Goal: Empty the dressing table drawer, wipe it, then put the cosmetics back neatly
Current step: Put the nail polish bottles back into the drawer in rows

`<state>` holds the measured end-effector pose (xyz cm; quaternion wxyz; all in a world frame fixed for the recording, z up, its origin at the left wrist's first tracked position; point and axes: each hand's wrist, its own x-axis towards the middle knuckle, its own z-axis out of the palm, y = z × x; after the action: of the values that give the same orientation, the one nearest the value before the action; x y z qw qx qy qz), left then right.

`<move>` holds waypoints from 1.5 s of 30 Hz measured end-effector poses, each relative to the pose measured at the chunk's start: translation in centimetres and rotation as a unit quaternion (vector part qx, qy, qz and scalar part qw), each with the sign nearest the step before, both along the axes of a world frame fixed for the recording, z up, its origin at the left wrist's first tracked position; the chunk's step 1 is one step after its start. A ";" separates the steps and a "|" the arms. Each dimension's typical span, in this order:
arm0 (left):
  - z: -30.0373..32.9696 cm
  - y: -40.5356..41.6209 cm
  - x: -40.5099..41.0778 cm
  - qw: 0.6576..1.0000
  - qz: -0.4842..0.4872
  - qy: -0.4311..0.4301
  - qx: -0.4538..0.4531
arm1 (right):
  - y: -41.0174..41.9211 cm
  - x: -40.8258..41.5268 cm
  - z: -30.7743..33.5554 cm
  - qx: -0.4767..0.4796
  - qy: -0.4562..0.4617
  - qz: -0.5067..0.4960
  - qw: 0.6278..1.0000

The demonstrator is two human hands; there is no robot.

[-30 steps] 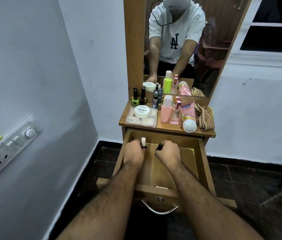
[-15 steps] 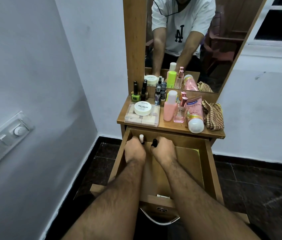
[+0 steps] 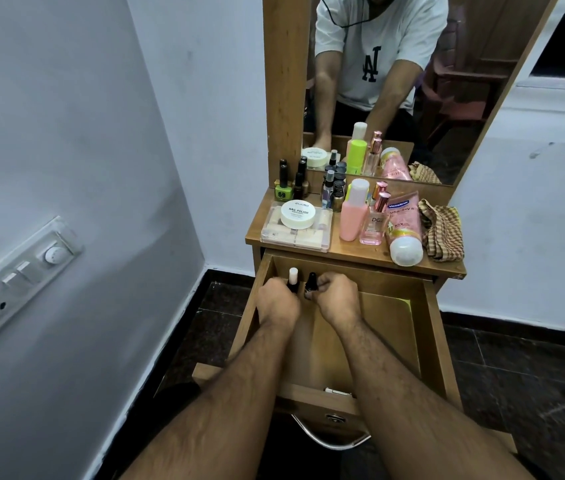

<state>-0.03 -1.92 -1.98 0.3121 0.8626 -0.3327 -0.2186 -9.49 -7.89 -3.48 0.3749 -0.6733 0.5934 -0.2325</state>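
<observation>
Two small bottles stand in the far-left corner of the open drawer [image 3: 426,341], and much of each is hidden: the left hand [image 3: 277,303] covers the body of the white-capped bottle [image 3: 293,277], and the right hand [image 3: 338,297] covers the lower part of the black-capped bottle [image 3: 311,284]. Both hands are slightly blurred; the left's fingers curl round the white-capped bottle, the right's fingertips pinch the black-capped one, and the two bottles stand just beside each other between the hands. The drawer's front, with its metal handle [image 3: 329,441], is partly cut off behind the forearms. Above, the dressing table top [image 3: 357,252] carries a clear flat case [image 3: 294,233] at its front-left corner with a white round tub [image 3: 297,213] on it, dark-capped nail polish bottles [image 3: 291,183] at the back-left corner, a pink bottle [image 3: 353,216] and a perfume bottle [image 3: 374,223] in the middle, a pink tube [image 3: 404,230] lying toward the front edge, and a checked cloth [image 3: 442,230] at the right edge. A mirror [image 3: 395,81] rises behind, showing a person's white T-shirt. Pale walls enclose the corner, a switchboard [image 3: 14,282] sits on the left wall, and the floor [image 3: 516,375] is dark tile.
</observation>
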 end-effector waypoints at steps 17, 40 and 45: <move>-0.1 0.6 -0.1 0.977 0.021 0.201 -0.068 | -1.0 4.0 -1.4 0.000 -0.019 -0.011 1.000; 3.1 3.3 0.6 0.990 -0.045 0.080 -0.105 | 1.3 0.2 2.3 -0.064 0.029 0.033 0.997; 6.0 4.2 2.5 0.980 -0.035 0.043 -0.189 | 2.7 -0.9 6.7 -0.115 -0.008 0.040 0.992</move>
<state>2.50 2.31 4.01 0.4757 0.7658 -0.3840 -0.1997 -10.41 -5.15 3.19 0.3087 -0.7332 0.5321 -0.2898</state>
